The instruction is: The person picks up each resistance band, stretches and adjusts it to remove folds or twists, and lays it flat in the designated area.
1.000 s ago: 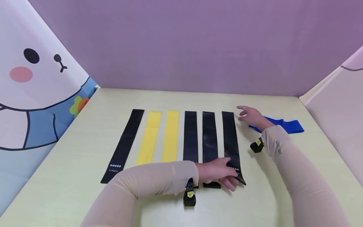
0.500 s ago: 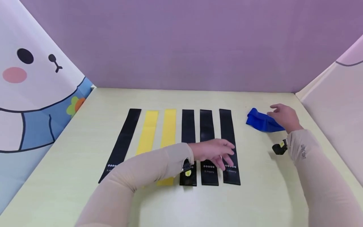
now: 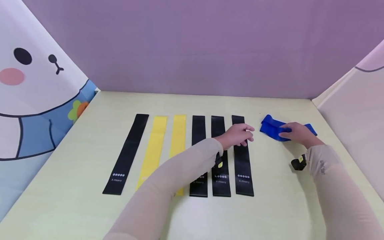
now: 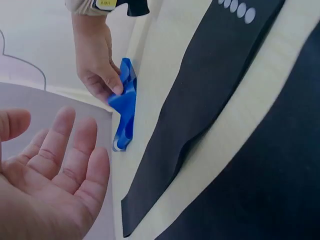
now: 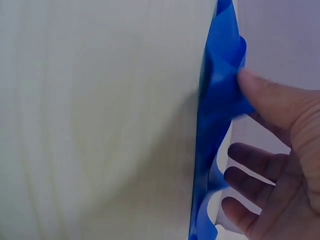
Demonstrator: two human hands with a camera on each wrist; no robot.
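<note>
My right hand pinches a crumpled blue resistance band at the table's right side. In the right wrist view, the thumb presses on the blue band; the index fingertip is hidden behind it and the other fingers are loosely bent. My left hand hovers above the rightmost black resistance band, fingers relaxed and holding nothing. That palm shows plainly in the left wrist view. Lying flat beside it is a second black band, marked X-Heavy.
Further left lie another black band, two yellow bands and a far-left black band, roughly side by side. My left sleeve covers parts of several bands. A purple wall rises behind the table.
My left hand has left the near end of the rightmost black band and moved toward its far end. My right hand has moved right and taken hold of the blue band.
</note>
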